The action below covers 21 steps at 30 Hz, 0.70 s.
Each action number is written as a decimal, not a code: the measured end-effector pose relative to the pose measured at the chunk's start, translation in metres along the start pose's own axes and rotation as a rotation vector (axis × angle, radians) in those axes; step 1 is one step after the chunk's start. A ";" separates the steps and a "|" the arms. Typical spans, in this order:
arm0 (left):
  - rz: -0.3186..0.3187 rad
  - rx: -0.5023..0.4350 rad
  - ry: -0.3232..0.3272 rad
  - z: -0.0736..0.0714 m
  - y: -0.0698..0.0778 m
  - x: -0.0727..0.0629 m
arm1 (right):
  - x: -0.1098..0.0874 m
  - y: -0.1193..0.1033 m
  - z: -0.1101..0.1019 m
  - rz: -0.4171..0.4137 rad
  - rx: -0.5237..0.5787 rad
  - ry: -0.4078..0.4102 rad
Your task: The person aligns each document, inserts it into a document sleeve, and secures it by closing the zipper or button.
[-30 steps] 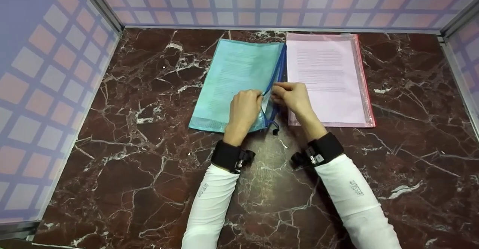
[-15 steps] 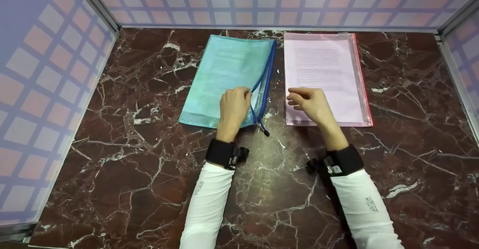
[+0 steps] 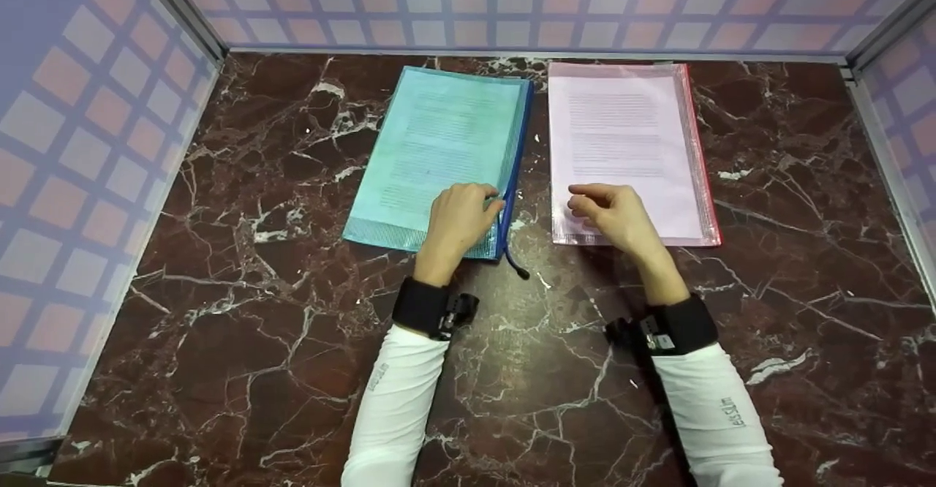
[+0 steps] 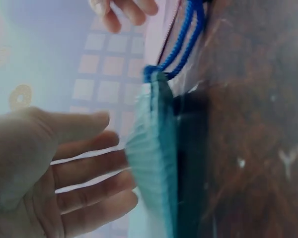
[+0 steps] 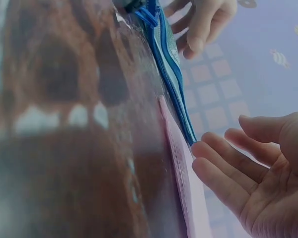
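A teal zip document pouch (image 3: 439, 143) with a dark blue zipper edge (image 3: 515, 161) lies left of centre, a printed sheet showing through it. My left hand (image 3: 462, 213) is over its lower right part, fingers relaxed and nothing between them. From the pouch's lower right corner trails a blue pull cord (image 4: 181, 47) with a black tip. To the right lies a pink pouch (image 3: 621, 136) with a red edge and a printed page inside. Above its lower left part hovers my right hand (image 3: 618, 216), fingers loosely bent, holding nothing; the right wrist view shows its palm and spread fingers (image 5: 228, 173).
Both pouches lie on a dark red marbled table (image 3: 256, 326), with a narrow strip of tabletop between them. Checked panels (image 3: 468, 4) wall off the back and both sides. Each wrist carries a black strap (image 3: 420, 308) with a small camera.
My left hand has let go of the teal pouch's zipper edge, which now lies flat. The teal pouch has shifted left. My right hand has left the zipper and moved right over the pink pouch.
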State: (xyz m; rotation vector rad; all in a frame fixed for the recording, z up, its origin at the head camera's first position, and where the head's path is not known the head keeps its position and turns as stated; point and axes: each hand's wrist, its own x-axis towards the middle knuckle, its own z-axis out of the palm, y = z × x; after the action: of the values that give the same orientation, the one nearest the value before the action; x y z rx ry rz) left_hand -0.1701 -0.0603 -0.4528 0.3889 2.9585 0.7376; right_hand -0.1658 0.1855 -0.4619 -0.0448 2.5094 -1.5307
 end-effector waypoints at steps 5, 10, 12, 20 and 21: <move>0.047 0.049 -0.128 -0.010 -0.009 -0.014 | -0.001 -0.002 -0.002 -0.021 -0.007 -0.014; 0.112 0.128 -0.265 -0.013 -0.016 -0.022 | -0.002 -0.004 -0.005 -0.030 -0.009 -0.005; 0.136 0.163 -0.307 -0.013 -0.018 -0.023 | -0.003 -0.003 -0.006 -0.027 -0.010 -0.003; 0.159 0.267 -0.353 -0.011 -0.022 -0.019 | -0.004 -0.003 -0.006 -0.018 0.001 -0.005; 0.159 0.267 -0.359 -0.011 -0.022 -0.019 | -0.004 -0.003 -0.005 -0.017 0.004 -0.009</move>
State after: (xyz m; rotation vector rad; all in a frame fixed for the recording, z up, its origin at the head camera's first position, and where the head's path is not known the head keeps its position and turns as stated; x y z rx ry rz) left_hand -0.1583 -0.0893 -0.4531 0.6983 2.7039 0.2449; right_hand -0.1628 0.1889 -0.4560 -0.0721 2.5047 -1.5387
